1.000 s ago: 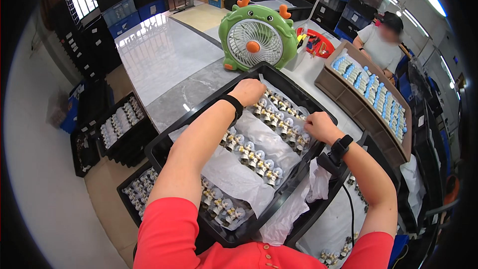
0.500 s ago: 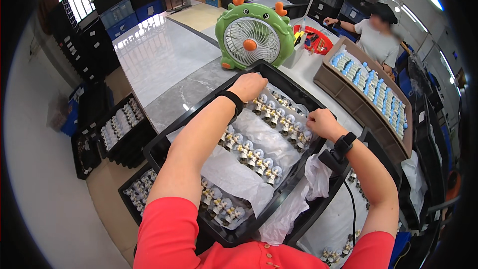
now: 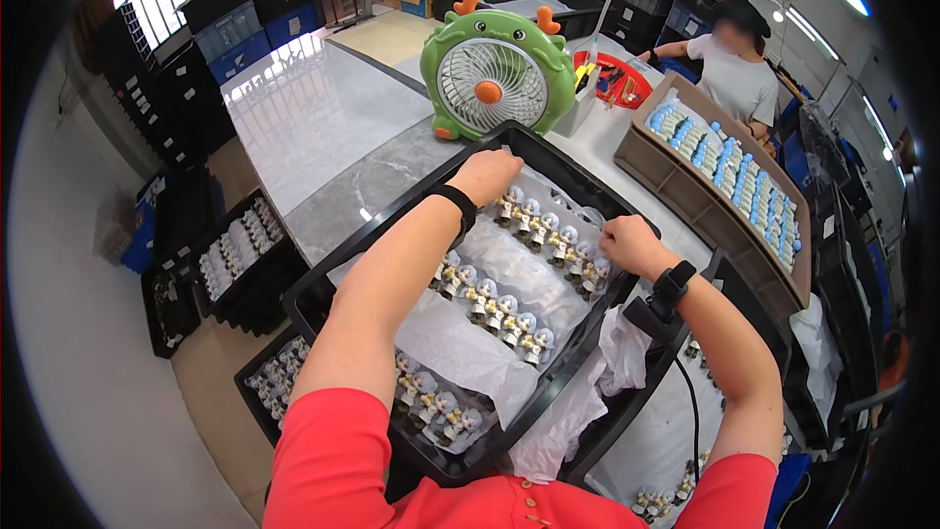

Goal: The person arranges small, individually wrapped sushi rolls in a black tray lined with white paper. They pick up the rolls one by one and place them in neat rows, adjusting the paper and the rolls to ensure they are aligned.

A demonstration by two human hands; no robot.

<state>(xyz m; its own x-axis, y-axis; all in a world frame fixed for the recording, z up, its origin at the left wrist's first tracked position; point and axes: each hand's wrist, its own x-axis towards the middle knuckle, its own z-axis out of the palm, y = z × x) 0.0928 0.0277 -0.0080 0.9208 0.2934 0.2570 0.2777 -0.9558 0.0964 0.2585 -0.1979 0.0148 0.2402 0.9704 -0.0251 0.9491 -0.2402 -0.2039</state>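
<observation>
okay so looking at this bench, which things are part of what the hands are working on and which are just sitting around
In hand:
left hand, at the far end of the black tray
right hand, at the tray's right edge
rows of small figurines
white liner sheet

Lying about:
green fan
brown tray of blue-topped pieces
red dish
floor trays

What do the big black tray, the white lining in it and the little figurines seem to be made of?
The black tray looks like moulded plastic: thin walls, dull sheen. The white lining seems thin plastic film or foam sheet, crumpled and faintly translucent. The figurines look like painted plastic or resin with glossy pale heads; too small to be sure. The left hand and the right hand rest at the far row.
</observation>
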